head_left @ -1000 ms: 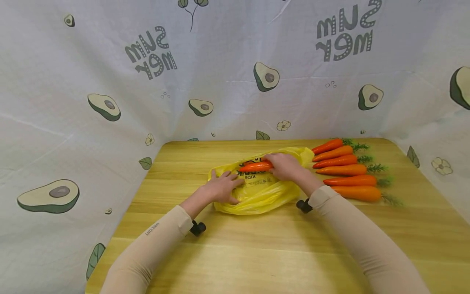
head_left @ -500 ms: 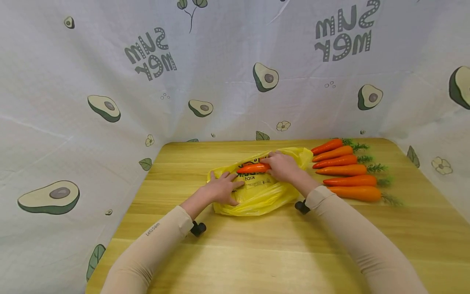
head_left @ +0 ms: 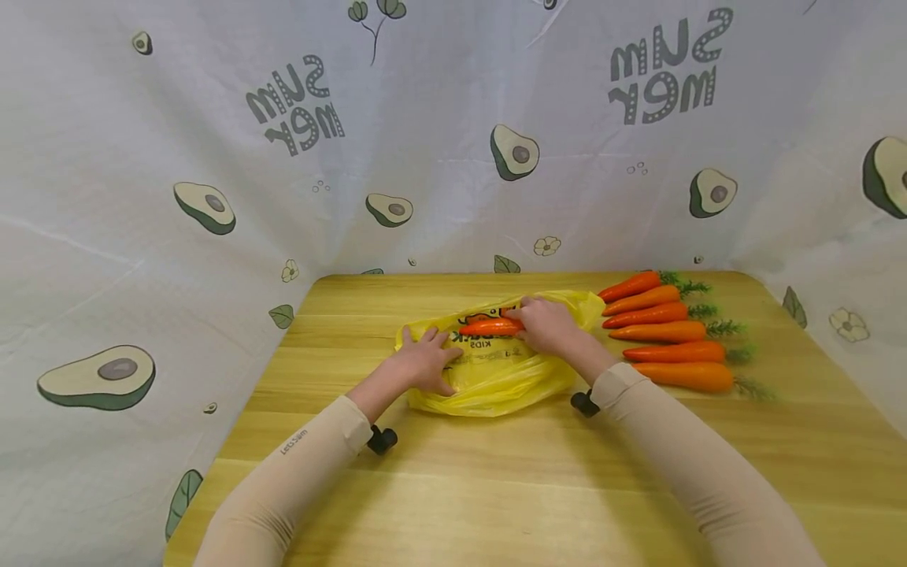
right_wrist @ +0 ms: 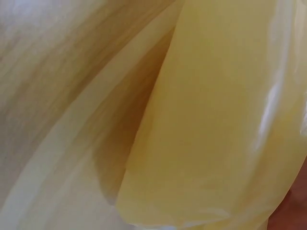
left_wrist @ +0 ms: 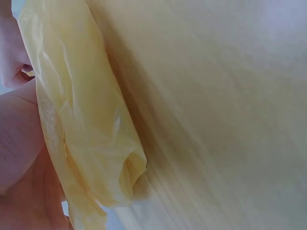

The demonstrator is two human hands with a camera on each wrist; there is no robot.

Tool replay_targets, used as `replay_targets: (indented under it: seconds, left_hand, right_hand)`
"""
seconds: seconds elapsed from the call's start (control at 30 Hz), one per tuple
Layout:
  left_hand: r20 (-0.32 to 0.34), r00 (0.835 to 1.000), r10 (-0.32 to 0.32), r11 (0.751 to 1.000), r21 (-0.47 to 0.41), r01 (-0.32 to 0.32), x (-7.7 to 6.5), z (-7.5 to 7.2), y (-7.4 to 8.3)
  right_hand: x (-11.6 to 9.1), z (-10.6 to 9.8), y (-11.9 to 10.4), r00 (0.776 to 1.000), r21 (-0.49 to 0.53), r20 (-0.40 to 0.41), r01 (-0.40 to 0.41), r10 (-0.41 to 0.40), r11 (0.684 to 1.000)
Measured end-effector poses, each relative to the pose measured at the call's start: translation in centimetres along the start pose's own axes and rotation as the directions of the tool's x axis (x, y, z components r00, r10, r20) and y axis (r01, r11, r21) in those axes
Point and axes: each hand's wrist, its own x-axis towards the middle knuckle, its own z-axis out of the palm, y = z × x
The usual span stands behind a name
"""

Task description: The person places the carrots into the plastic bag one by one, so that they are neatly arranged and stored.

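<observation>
A crumpled yellow plastic bag (head_left: 489,390) with dark print lies on the table, its mouth spread wide. My right hand (head_left: 547,324) grips a glossy red-orange carrot (head_left: 490,326) over the bag's printed inner side, the carrot's pointed end toward the left. The carrot's thick end is hidden in the hand. My left hand (head_left: 423,362) rests at the bag's left side with fingers spread. In the left wrist view, the bag (left_wrist: 86,110) hangs beside the left hand (left_wrist: 19,143). In the right wrist view, the bag (right_wrist: 216,115) covers most of the right half.
Several carrots (head_left: 666,331) with green tops lie in a row right of the bag, tips toward it. The wooden table (head_left: 496,496) meets a white avocado-print cloth (head_left: 439,142) at the back and left. Black wrist mounts (head_left: 383,440) sit below both wrists.
The right hand has shifted slightly left with the carrot and then stayed nearly still. The left hand keeps its place on the bag, and the head view has tilted a little.
</observation>
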Motion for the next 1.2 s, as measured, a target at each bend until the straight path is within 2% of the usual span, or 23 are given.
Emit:
replay_targets:
  seconds: [0.3,0.57,0.7,0.87,1.1,1.2]
  left_hand:
    - [0.007,1.000,-0.007,1.000,-0.025,0.007,0.1,0.1,-0.1]
    - [0.008,1.000,0.017,0.997,-0.070,-0.017,0.2,0.4,-0.3]
    - [-0.031,0.999,0.034,0.996,-0.078,-0.036,0.0,0.4,-0.6]
    - [-0.088,0.995,0.039,0.998,-0.046,-0.043,-0.3,0.6,-0.7]
    - [-0.184,0.982,0.037,0.999,0.015,-0.035,-1.0,1.0,-0.4]
    - [-0.203,0.979,0.034,0.999,0.015,-0.031,-1.3,0.9,-0.3]
  right_hand:
    - [0.2,-0.2,-1.0,1.000,0.018,-0.015,0.017,-0.017,1.000]
    - [0.4,0.1,-1.4,1.000,0.017,-0.005,0.018,-0.018,1.000]
    - [0.4,0.2,-1.4,1.000,0.015,-0.006,0.009,-0.009,1.000]
    - [0.4,0.1,-1.4,1.000,0.018,-0.018,0.006,-0.005,1.000]
    - [0.3,0.1,-1.4,1.000,0.024,-0.015,0.004,-0.004,1.000]
    - [0.2,0.0,-1.4,1.000,0.031,-0.027,0.006,-0.005,0.999]
